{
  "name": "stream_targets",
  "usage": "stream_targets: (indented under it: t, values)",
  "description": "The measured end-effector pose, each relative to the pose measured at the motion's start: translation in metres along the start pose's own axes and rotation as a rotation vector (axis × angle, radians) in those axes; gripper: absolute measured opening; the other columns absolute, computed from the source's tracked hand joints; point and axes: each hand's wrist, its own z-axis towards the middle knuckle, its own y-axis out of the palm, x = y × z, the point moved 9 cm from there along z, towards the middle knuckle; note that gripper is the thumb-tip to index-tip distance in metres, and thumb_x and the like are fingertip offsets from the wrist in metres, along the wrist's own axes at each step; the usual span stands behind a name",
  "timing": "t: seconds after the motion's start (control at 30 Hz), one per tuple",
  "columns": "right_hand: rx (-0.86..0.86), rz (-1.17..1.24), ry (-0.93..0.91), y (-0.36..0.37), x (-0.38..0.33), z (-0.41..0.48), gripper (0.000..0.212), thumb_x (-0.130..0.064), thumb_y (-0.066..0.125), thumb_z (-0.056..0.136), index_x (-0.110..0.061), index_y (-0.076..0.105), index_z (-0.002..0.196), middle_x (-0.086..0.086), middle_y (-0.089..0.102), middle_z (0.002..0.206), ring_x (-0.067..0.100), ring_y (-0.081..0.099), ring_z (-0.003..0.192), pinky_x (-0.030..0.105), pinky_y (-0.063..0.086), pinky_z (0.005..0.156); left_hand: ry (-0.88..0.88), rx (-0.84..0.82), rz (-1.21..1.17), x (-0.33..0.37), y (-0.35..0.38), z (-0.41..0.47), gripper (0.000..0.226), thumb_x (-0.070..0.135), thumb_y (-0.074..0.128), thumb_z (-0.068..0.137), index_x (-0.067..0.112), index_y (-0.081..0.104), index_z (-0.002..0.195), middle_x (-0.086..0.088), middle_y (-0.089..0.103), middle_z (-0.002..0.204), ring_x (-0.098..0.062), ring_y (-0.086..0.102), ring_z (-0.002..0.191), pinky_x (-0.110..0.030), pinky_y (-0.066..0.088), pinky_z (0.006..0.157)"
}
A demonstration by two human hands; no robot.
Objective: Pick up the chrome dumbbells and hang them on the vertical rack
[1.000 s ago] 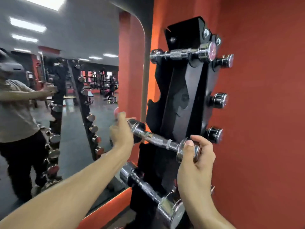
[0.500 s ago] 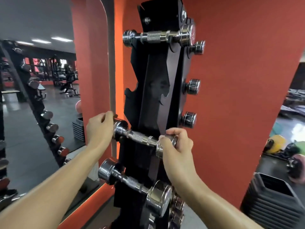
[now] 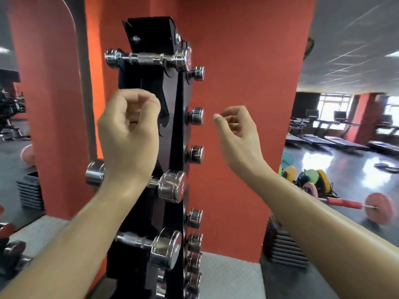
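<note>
A black vertical rack [image 3: 172, 98] stands against the red wall. A chrome dumbbell [image 3: 171, 186] rests across the rack at mid height, partly hidden behind my left wrist. Another chrome dumbbell [image 3: 146, 59] hangs at the top and a larger one [image 3: 164, 249] lies below. My left hand [image 3: 129, 134] hovers in front of the rack above the mid dumbbell, fingers loosely curled, holding nothing. My right hand [image 3: 235, 130] floats to the right of the rack, fingers curled and apart, also holding nothing.
Several chrome dumbbell ends [image 3: 195, 115] stick out on the rack's right side. A mirror [image 3: 13, 126] covers the wall at left. Stacked black steps [image 3: 282, 249] sit at lower right. A barbell with pink plates [image 3: 377, 208] and coloured plates [image 3: 311, 175] lie on the floor.
Both hands have let go of the mid-height dumbbell, which now rests on the rack, and have lifted up and away from it. The view has swung to the right.
</note>
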Motion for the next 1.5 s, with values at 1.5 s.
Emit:
stream_targets:
  t: [1.5]
  values:
    - [0.852, -1.228, 0.634, -1.086, 0.252, -0.205, 0.04, -0.044, 0.07, 0.092, -0.028, 0.06, 0.128, -0.003, 0.065, 0.119, 0.016, 0.06, 0.112, 0.04, 0.051, 0.099, -0.335, -1.485, -0.587, 0.167, 0.978, -0.745, 0.024, 0.034, 0.071, 0.095, 0.04, 0.061, 0.115, 0.007, 0.062, 0.128, -0.009, 0.061, 0.112, -0.026, 0.047, 0.098]
